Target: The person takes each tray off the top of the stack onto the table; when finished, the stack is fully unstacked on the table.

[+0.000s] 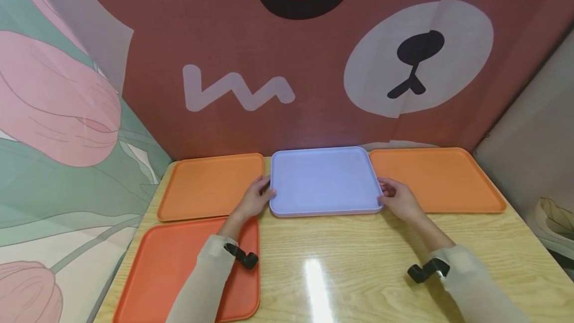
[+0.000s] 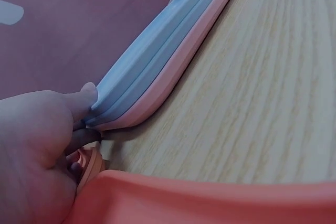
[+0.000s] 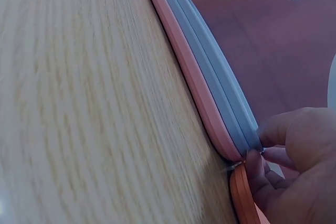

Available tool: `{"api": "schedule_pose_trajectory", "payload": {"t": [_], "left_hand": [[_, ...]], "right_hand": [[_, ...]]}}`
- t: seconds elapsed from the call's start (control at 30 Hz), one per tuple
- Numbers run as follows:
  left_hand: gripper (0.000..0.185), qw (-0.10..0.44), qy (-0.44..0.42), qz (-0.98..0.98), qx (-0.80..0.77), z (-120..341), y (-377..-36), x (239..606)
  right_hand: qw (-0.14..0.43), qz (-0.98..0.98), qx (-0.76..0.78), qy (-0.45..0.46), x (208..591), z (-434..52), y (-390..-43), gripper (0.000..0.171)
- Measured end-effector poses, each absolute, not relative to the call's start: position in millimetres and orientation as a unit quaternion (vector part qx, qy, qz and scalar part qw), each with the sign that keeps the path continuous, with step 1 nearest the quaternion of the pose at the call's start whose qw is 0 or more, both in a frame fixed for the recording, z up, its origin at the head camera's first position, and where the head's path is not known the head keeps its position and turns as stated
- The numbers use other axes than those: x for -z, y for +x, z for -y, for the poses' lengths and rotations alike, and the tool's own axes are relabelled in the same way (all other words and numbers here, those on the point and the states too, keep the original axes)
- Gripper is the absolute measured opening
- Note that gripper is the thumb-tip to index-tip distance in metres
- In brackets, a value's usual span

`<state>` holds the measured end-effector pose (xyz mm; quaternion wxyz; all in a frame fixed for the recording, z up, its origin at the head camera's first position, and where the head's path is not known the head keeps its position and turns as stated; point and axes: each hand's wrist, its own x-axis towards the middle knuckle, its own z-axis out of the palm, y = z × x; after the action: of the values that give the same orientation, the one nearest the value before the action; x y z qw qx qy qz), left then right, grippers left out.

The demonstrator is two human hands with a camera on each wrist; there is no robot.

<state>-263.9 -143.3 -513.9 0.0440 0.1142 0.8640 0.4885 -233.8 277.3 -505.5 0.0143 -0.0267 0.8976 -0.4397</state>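
Note:
A lavender tray (image 1: 325, 181) lies at the back middle of the wooden table. The wrist views show it as stacked bluish layers above a pink tray (image 2: 167, 85). My left hand (image 1: 253, 198) grips the left end of the lavender tray, thumb at the upper rim and fingers lower at the corner. At the opposite end, my right hand (image 1: 400, 201) pinches the tray's edge near the front corner. Orange tray edges sit right below the fingers in the right wrist view.
Orange trays flank the stack, one at left (image 1: 211, 188) and another at right (image 1: 435, 178). A red-orange tray (image 1: 166, 273) lies at the front left under the left forearm. Behind the table hangs a printed bear cloth (image 1: 314, 64). Bare wood (image 1: 358, 258) shows in front.

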Motion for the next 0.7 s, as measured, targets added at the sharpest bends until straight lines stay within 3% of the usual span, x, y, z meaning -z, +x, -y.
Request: {"api": "schedule_pose_trajectory", "payload": {"t": [0.43,0.7], "left_hand": [[0.057,0.049,0.113,-0.868,-0.48,145,-265,515],[0.054,0.029,0.13,-0.868,-0.479,145,-265,518]], "right_hand": [[0.026,-0.901,0.432,0.0,492,-283,-234,0.058],[0.094,-0.797,0.597,-0.009,489,-301,-230,0.066]]}}
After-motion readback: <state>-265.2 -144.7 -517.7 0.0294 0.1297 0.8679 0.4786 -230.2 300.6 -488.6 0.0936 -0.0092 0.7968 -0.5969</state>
